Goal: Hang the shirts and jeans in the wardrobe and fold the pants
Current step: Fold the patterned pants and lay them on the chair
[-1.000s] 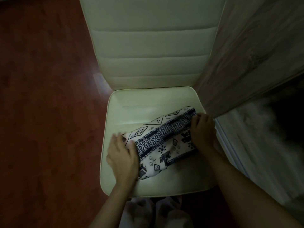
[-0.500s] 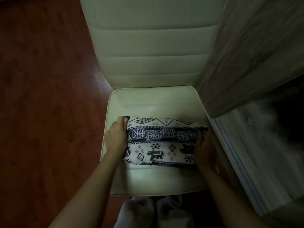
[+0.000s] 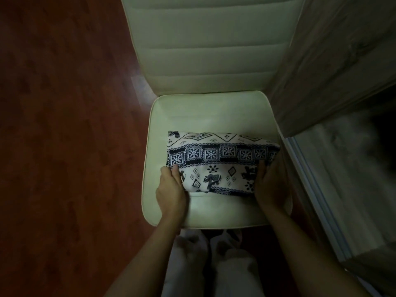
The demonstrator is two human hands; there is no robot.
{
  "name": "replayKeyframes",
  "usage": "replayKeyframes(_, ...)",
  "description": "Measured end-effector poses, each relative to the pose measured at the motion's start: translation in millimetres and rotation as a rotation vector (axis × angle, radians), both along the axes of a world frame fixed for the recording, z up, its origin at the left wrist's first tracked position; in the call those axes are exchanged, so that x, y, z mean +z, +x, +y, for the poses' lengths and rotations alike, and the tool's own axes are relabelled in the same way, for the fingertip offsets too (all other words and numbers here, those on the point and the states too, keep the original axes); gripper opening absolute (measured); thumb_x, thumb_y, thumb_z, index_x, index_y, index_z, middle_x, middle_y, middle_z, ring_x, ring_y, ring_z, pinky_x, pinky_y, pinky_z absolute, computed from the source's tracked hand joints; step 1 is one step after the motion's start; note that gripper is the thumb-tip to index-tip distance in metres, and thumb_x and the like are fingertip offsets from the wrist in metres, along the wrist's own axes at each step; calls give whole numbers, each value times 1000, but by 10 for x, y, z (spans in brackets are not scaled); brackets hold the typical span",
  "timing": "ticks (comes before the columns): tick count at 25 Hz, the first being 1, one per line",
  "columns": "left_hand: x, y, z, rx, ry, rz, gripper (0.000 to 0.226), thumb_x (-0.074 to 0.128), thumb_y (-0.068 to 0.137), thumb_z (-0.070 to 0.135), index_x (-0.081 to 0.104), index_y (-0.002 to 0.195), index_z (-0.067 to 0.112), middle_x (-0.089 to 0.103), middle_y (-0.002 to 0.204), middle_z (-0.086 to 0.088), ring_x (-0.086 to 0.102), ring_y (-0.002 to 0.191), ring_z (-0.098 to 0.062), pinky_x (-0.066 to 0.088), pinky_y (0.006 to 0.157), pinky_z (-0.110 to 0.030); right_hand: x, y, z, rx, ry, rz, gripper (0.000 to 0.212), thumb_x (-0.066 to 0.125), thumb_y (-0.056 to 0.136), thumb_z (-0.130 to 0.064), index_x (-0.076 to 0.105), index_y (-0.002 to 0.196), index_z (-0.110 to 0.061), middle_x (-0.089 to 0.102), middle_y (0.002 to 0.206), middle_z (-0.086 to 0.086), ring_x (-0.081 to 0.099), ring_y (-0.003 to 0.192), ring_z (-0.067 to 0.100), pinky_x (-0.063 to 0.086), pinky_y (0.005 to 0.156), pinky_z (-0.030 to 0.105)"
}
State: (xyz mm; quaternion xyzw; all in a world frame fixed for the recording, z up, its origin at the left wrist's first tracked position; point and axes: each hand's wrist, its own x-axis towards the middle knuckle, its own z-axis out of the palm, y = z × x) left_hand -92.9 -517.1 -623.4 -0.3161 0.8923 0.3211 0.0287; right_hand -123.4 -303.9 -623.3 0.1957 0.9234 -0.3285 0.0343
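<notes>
Left hand (image 3: 171, 189) and right hand (image 3: 269, 185) seemingly grip folded pants (image 3: 218, 159).

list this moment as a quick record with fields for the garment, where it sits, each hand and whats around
garment: folded patterned pants, white with dark bands and elephant print
location: lying across the cream chair seat
left hand: grips the pants' near left corner, thumb on top
right hand: holds the pants' right end
surroundings: red-brown wood floor on the left, grey wood-grain panel on the right
</notes>
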Motion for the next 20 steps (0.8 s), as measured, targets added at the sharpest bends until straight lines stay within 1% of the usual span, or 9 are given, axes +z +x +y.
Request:
replayKeyframes(2,-54,9,-175,-42,-5,25,33,30,98,44,37,85,14,60,79,-21,56,72,-41,35,57,-40,-78,-22,74,8,9,36,53,30,101,-33,29,141,2,42,141,24,42,128,35,33,102,34)
replayKeyframes(5,-63,-32,-567,-100,-62,49,34,30,98,46,33,80,17,58,74,-20,56,69,-40,41,58,-43,-266,-80,229,-10,37,57,67,16,97,-54,27,145,-9,36,148,17,35,136,30,29,113,43)
replayKeyframes(8,-57,-80,-699,-217,-107,25,33,31,97,45,33,79,17,58,75,-21,59,71,-42,42,59,-43,-292,-58,174,-15,26,91,54,31,100,-36,30,143,-4,37,146,19,35,135,30,22,113,32)
replayKeyframes(10,-5,-117,-634,-252,-209,11,33,33,98,44,43,86,15,62,85,-19,60,80,-40,43,64,-41,-214,-8,116,-49,36,106,53,36,99,-34,33,139,0,43,140,22,42,129,33,30,105,33)
replayKeyframes(12,93,-185,-469,-290,-257,155,43,31,98,40,57,111,8,62,110,-18,58,104,-37,45,83,-41,-127,19,51,-76,113,129,56,38,96,-37,36,136,2,45,136,24,44,123,37,35,100,39)
replayKeyframes(14,101,-269,-270,-520,-294,267,53,26,99,37,49,133,2,49,138,-17,42,130,-33,30,105,-39,-99,-5,-125,97,170,198,54,36,95,-35,35,139,-3,37,146,19,34,133,33,26,107,42)
replayKeyframes(16,-20,-289,-161,-741,-385,164,59,11,100,44,28,145,10,28,152,-6,19,143,-24,11,113,-37,-170,-11,-320,342,221,194,54,28,96,-38,29,144,-13,19,154,5,18,141,23,13,113,40)
replayKeyframes(18,-165,-298,-173,-761,-384,7,65,-2,95,53,9,149,19,9,156,2,1,145,-18,0,116,-38,-272,-21,-362,445,252,65,58,14,94,-49,15,148,-26,3,156,-4,4,145,18,6,115,42)
replayKeyframes(20,-288,-287,-239,-727,-355,-52,65,-3,93,55,0,149,23,-2,156,7,-7,145,-15,-3,116,-38,-361,-51,-297,443,274,-54,59,8,90,-57,4,146,-37,-4,158,-2,-4,146,20,3,116,45)
